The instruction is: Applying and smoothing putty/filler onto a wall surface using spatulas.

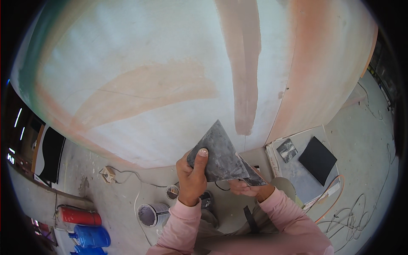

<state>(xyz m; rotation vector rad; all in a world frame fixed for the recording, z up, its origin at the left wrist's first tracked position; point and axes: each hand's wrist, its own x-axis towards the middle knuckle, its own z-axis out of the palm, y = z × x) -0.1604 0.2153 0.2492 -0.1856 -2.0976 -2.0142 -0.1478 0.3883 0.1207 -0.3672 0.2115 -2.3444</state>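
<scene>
My left hand [192, 175] grips a dark grey, dust-smeared sheet of sandpaper [221, 157], thumb flat on its face and one corner pointing up. Beside it, my right hand [246, 187] is closed on a second dark piece of sandpaper [254, 173], seen nearly edge-on with a pale edge. Whether the two pieces are joined I cannot tell. Both are held in front of a large curved panel [170, 119], pale with brown-pink filler bands.
To the right, a low box [293, 174] bears a black sheet [318, 160] and a small worn square [287, 150]. Cables [352, 219] coil on the floor. At left are a paint can [147, 215], power socket [109, 174], red cylinder [80, 216] and blue water jugs [91, 236].
</scene>
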